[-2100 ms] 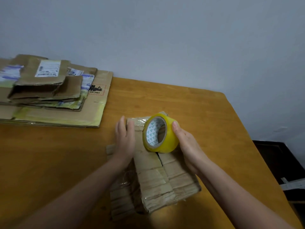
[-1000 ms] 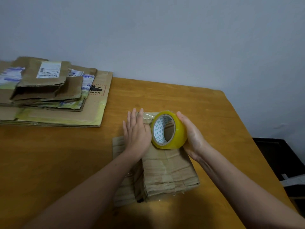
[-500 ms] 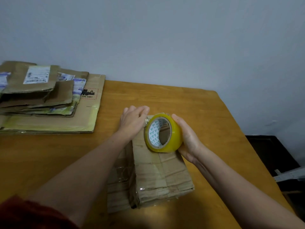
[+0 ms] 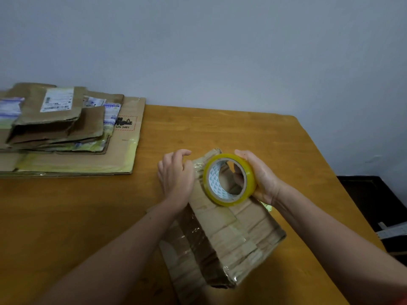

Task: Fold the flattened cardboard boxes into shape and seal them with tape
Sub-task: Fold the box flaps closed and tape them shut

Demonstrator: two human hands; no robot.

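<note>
**Holding the tape roll on the far end of the box**

Gripping the yellow tape roll (image 4: 229, 179) was my right hand (image 4: 263, 180). The thumb lay over the outside of the roll and some fingers reached into its core, which was white with small green triangles. The roll stood on its edge, with its hole turned toward me and to the left, and its lower rim touched the top of the cardboard box (image 4: 233, 234) near the far end.

My left hand (image 4: 176, 177) lay on the far left part of the same box, just beside the roll. Its fingers were bent over the far edge of the box and held it there. The thumb was hidden from me. A shiny piece of clear tape showed between this hand and the roll.

The box was folded into shape and lay on the wooden table (image 4: 66, 216), a little turned, with one corner pointing to me. Many strips of clear tape crossed its top and its left side.

At the far left of the table was a stack of flattened cardboard boxes (image 4: 66, 133), well apart from my hands. The largest sheet was at the bottom and carried a red mark with "UN 3481" (image 4: 123, 127). A white shipping label (image 4: 56, 100) was on the top piece. Behind the table stood a plain grey wall (image 4: 220, 51).
</note>
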